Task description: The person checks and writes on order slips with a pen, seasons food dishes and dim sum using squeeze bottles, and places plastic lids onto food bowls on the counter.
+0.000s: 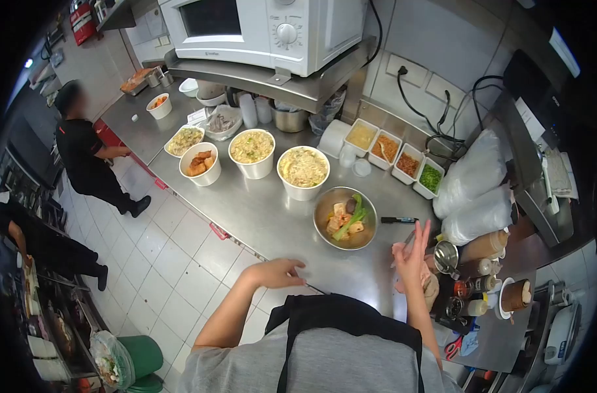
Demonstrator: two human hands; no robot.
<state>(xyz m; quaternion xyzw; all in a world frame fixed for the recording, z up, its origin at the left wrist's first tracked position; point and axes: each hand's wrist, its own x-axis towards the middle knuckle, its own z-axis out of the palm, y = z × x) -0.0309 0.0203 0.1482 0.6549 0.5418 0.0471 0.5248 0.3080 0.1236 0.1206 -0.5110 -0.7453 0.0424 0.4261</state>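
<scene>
My left hand (pixel 280 272) hovers in front of my apron at the counter's near edge, fingers loosely curved and nothing in it. Raised over the counter's right side, my right hand (pixel 413 254) has its fingers stretched out and holds nothing visible. Just beyond it lies a black marker (pixel 399 220). A metal bowl (pixel 317 229) between and beyond my hands contains tofu-like chunks, a green stalk and a dark piece. Farther back stand two paper bowls of fried rice, one bowl (pixel 303 194) and another bowl (pixel 253 171), beside a paper bowl of browned chunks (pixel 210 177).
Topping containers (pixel 399 175) line the wall beside plastic bags (pixel 472 173). A microwave (pixel 246 56) sits on a shelf above the counter. Bottles and jars (pixel 485 268), plus red scissors (pixel 453 347), are at right. Two people in dark clothes, one person (pixel 82 154) at the counter's far end, stand left.
</scene>
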